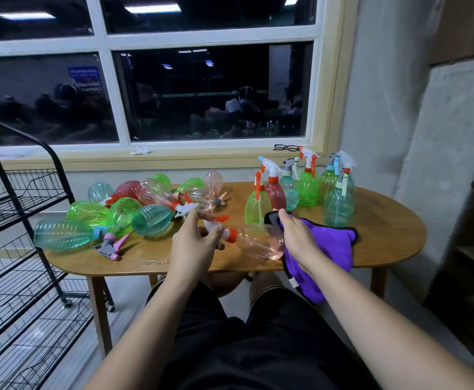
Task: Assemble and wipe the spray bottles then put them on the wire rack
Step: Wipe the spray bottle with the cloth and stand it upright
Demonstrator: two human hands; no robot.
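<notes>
At far left, beside the table (385,220), I see the black wire rack (19,198) standing on the floor. On the left half of the tabletop, a pile of bottles (123,212) lies on its side, green, teal, red and pale pink, some with spray heads fitted. At the near edge, the left hand (193,243) grips the white and orange spray head (219,229) of a pale pink bottle (258,242), fingers curled round it. The bottle is held level just above the table, base toward the right. The right hand (297,235) clasps a purple cloth (331,243) against the bottle's body; the cloth trails onto the table and over its edge. Behind it, a group of assembled bottles (306,187) stands upright. Glasses (286,148) rest on the window sill.
</notes>
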